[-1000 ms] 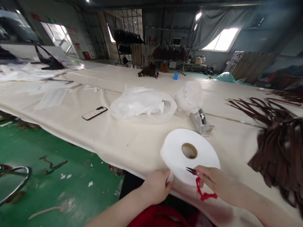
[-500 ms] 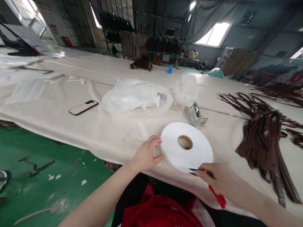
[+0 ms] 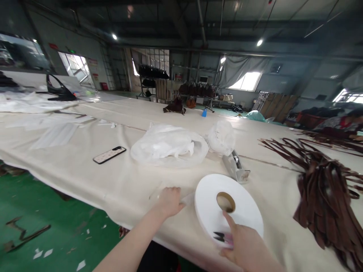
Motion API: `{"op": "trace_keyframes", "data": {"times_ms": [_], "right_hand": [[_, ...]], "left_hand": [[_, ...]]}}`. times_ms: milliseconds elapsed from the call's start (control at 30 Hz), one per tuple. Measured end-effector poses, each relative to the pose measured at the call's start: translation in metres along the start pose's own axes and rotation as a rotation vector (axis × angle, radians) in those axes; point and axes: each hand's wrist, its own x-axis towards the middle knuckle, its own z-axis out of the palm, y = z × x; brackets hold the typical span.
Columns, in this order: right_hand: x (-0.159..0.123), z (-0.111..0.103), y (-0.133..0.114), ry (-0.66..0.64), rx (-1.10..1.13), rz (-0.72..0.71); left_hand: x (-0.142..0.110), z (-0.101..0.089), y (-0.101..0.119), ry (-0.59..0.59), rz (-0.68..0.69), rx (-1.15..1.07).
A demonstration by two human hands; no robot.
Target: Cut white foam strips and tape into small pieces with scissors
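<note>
A large roll of white tape (image 3: 207,202) with a brown cardboard core lies flat on the cloth-covered table. My right hand (image 3: 246,243) is over its near side, index finger stretched out to the core. Pink-handled thread snips (image 3: 222,238) are held in that hand, dark blades pointing left. Left of the roll, my left hand (image 3: 170,200) is closed near the tabletop, at the end of a thin pale strip (image 3: 189,196) that runs to the roll's edge. Its fingertips are partly hidden. Behind the roll stands a metal tape dispenser (image 3: 236,166).
Clear plastic bags (image 3: 170,145) lie behind the roll. A phone (image 3: 109,155) rests to the left on the table (image 3: 121,196). Brown leather straps (image 3: 326,192) are heaped at the right. Scraps litter the green floor (image 3: 65,223).
My left hand has moved away from the roll's edge, with a strip now between them. My right hand, still with the snips, has come over the roll. The view has tilted up.
</note>
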Motion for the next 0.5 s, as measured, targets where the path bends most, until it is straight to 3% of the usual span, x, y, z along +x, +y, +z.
{"op": "trace_keyframes", "data": {"times_ms": [200,333,500], "right_hand": [[0.015,-0.011,-0.006,-0.075,0.034,0.083],[0.016,0.002,0.007,-0.078,0.030,0.089],[0.017,0.033,0.042,-0.048,-0.092,-0.031]], "left_hand": [[0.013,-0.001,-0.001,-0.074,-0.041,-0.038],[0.020,-0.019,-0.018,0.075,-0.202,0.011],[0.022,-0.041,-0.048,0.277,-0.375,0.049]]}}
